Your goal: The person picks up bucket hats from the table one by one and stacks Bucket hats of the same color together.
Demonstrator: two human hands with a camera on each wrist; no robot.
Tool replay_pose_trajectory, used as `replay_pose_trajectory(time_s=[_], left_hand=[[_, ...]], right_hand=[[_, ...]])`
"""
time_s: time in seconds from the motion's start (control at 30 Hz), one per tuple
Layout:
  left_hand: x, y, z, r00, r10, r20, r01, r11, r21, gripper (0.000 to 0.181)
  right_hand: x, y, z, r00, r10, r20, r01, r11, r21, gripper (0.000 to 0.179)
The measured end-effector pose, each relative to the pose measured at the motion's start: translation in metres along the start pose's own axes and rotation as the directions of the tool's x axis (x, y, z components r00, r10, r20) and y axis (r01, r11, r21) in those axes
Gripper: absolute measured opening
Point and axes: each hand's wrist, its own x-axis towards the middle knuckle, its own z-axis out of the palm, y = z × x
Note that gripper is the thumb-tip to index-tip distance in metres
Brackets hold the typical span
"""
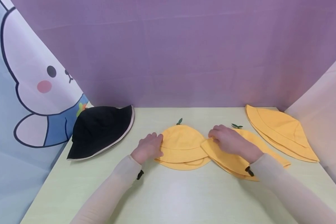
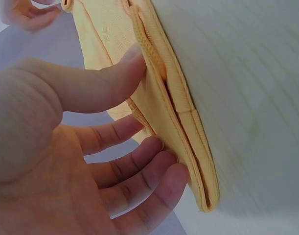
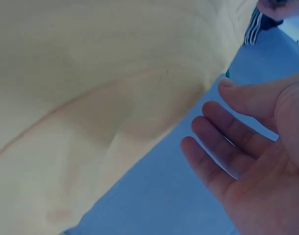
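Head view: nearest on the pale table (image 1: pixel 170 196), a yellow bucket hat (image 1: pixel 226 160) lies under the right hand (image 1: pixel 232 141), whose relaxed fingers grasp nothing; its brim overlaps a sprout-topped yellow hat (image 1: pixel 184 140), pinched at its left edge by the left hand (image 1: pixel 148 147). The cloth looks light and floppy; the stitched brim should grip best. Beyond sits a black bucket hat (image 1: pixel 100 130).
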Motion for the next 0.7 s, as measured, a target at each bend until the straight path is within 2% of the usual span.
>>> replay_pose_trajectory(time_s=[0.1,0.2,0.3,0.43,0.57,0.7], left_hand=[[0.000,0.000,0.000,1.000,-0.001,0.003,0.001,1.000,-0.001,0.043],[0.001,0.000,0.001,1.000,-0.002,0.005,0.002,1.000,0.006,0.043],[0.001,0.000,0.001,1.000,-0.003,0.002,0.003,1.000,0.010,0.042],[0.001,0.000,0.001,1.000,-0.003,-0.004,0.003,1.000,0.007,0.042],[0.000,0.001,0.001,1.000,0.007,-0.013,-0.007,1.000,0.010,0.044],[-0.001,0.002,0.000,1.000,0.008,-0.011,-0.008,1.000,0.010,0.044]], right_hand=[[-0.014,0.009,-0.012,0.998,0.068,0.011,-0.068,0.998,0.020,0.017],[-0.030,0.022,-0.022,0.983,0.174,0.052,-0.176,0.984,0.031,0.014],[-0.047,0.041,-0.032,0.952,0.289,0.100,-0.295,0.955,0.043,0.013],[-0.077,0.073,-0.042,0.903,0.403,0.146,-0.413,0.909,0.047,0.015],[-0.109,0.101,-0.048,0.863,0.464,0.202,-0.482,0.875,0.050,0.023],[-0.135,0.118,-0.053,0.824,0.498,0.271,-0.524,0.851,0.031,0.031]])
